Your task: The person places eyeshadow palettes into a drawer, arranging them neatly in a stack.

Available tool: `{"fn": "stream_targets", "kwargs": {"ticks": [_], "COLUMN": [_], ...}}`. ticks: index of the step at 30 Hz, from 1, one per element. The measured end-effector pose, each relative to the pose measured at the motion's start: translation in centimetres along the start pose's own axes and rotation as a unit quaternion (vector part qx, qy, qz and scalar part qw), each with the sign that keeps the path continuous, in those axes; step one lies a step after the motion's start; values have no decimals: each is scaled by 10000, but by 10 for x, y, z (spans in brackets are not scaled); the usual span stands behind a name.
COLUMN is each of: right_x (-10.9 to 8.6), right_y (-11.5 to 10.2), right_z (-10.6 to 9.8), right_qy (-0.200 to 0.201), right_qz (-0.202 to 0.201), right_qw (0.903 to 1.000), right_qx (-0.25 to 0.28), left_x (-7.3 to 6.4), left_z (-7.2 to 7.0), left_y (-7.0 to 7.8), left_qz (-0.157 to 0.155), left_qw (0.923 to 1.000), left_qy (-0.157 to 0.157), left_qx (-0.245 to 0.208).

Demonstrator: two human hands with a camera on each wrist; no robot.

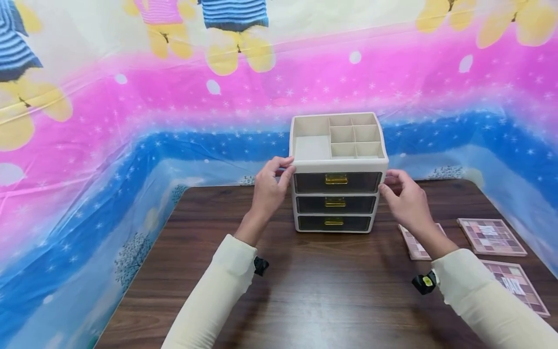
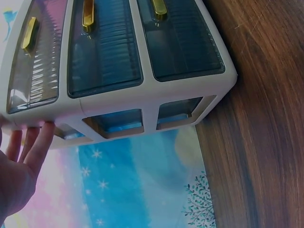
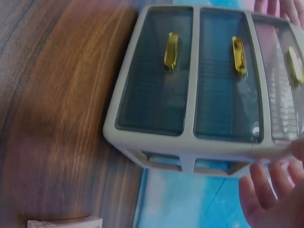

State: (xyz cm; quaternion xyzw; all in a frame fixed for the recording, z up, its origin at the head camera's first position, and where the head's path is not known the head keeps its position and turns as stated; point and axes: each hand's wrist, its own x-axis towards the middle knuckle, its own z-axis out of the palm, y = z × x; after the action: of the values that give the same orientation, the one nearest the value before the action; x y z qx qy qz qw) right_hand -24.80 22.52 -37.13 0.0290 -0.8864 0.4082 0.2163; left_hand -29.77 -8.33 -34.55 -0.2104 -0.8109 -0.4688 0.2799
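Observation:
A white desktop organizer [image 1: 339, 166] stands upright on the table, with three smoky see-through drawers with gold handles, all pushed in. Its top has one large compartment and several small ones, with nothing in them. My left hand [image 1: 271, 186] touches its upper left front corner; in the left wrist view the fingers [image 2: 42, 146] lie nearly straight against the side frame. On the other side my right hand [image 1: 407, 201] rests at the right side wall, thumb near the front edge. The right wrist view shows its loosely bent fingers [image 3: 261, 187] beside the frame.
Three eyeshadow palettes lie at the right of the brown wooden table [image 1: 305, 291]: one palette [image 1: 416, 245] partly under the right forearm, another palette [image 1: 491, 236] farther right, a third palette [image 1: 516, 286] nearer. A colourful printed cloth [image 1: 174, 97] hangs behind and around the table.

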Motion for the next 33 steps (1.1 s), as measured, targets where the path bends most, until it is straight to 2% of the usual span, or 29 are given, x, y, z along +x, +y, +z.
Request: {"fn": "stream_targets", "kwargs": {"ticks": [4, 7, 9, 12, 14, 16, 21, 23, 24, 28, 33], "right_x": [-5, -7, -8, -9, -9, -9, -3, 0, 2, 5, 7], "right_y": [-9, -15, -20, -28, -33, -38, -50, -53, -54, -56, -57], "right_z": [9, 18, 24, 33, 40, 46, 63, 69, 72, 79, 82], "right_qy": [829, 1405, 1575, 1590, 1593, 1628, 1876, 2052, 2151, 2420, 2545], "right_qz": [-196, -653, -1102, -1787, -2216, -2678, -3802, -4059, -4133, -4259, -4311], "right_qw": [9964, 9879, 9813, 9699, 9589, 9433, 8844, 8640, 8569, 8417, 8338], "right_qx": [-16, 4, -104, -465, -769, -1094, -1954, -2159, -2206, -2274, -2326], "left_x": [0, 0, 0, 0, 0, 0, 1, 2, 2, 2, 1], "left_z": [-1, -1, -2, -2, -2, -2, -2, -1, -1, -1, -3], "left_y": [-1, 0, 0, 0, 0, 0, 1, 0, 0, 0, 1], "left_qz": [42, 34, 12, -11, -17, -21, -31, -26, -28, -56, -77], "left_qw": [10000, 10000, 10000, 10000, 10000, 10000, 9999, 9999, 9999, 9999, 9999], "left_qy": [-33, -49, -53, -52, -55, -49, -35, -53, -67, -103, -87], "left_qx": [11, 33, 22, 7, -5, -6, -101, -141, -157, -113, -81]}}
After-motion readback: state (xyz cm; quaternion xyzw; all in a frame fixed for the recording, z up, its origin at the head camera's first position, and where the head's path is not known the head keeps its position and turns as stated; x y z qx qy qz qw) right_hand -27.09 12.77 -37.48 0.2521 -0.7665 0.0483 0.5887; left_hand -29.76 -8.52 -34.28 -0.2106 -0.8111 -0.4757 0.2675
